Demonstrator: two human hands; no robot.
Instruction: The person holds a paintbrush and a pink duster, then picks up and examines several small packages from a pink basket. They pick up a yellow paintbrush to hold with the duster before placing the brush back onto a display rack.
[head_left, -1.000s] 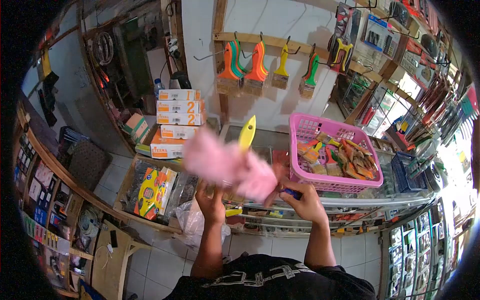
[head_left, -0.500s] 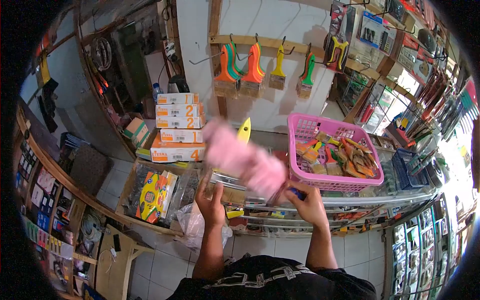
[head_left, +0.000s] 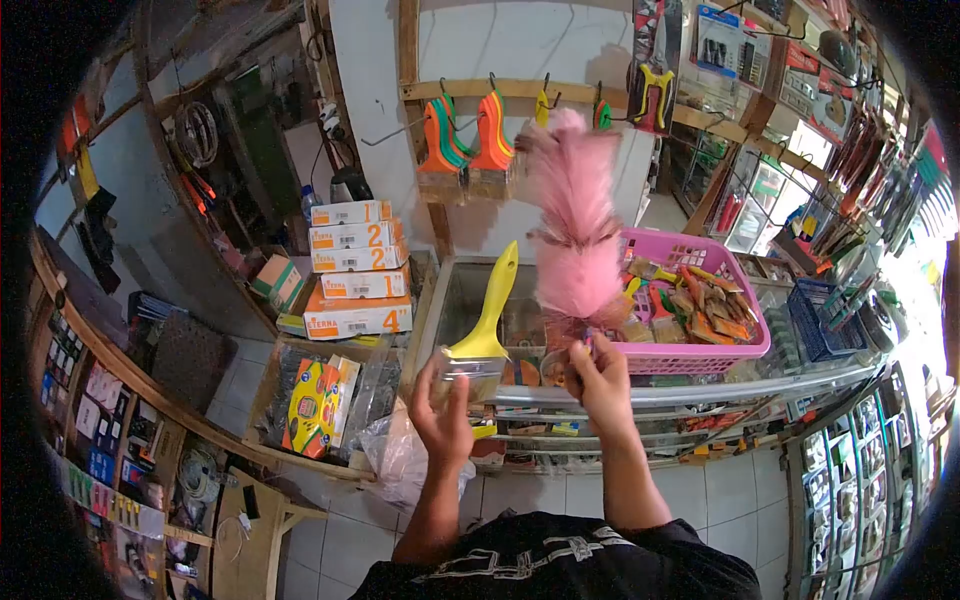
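A wide paint brush with a yellow handle (head_left: pixel 489 318) points upward, its metal band and bristles held by my left hand (head_left: pixel 442 412). My right hand (head_left: pixel 599 378) is closed round the lower end of a fluffy pink feather duster (head_left: pixel 578 230). The duster stands upright, slightly blurred, and hides part of the wall and the left side of the pink basket (head_left: pixel 690 362). Small brushes (head_left: pixel 705 305) with coloured handles lie in that basket, to the right of my right hand.
White and orange boxes (head_left: pixel 358 318) are stacked at the left, above an open box with a yellow-green pack (head_left: pixel 312 408). Paint brushes (head_left: pixel 493 140) hang from wall hooks. A blue basket (head_left: pixel 826 322) stands at the right on the glass counter (head_left: pixel 540 393).
The duster has swung from lying across the yellow brush to upright on its right. The yellow brush now shows fully. The view has shifted slightly.
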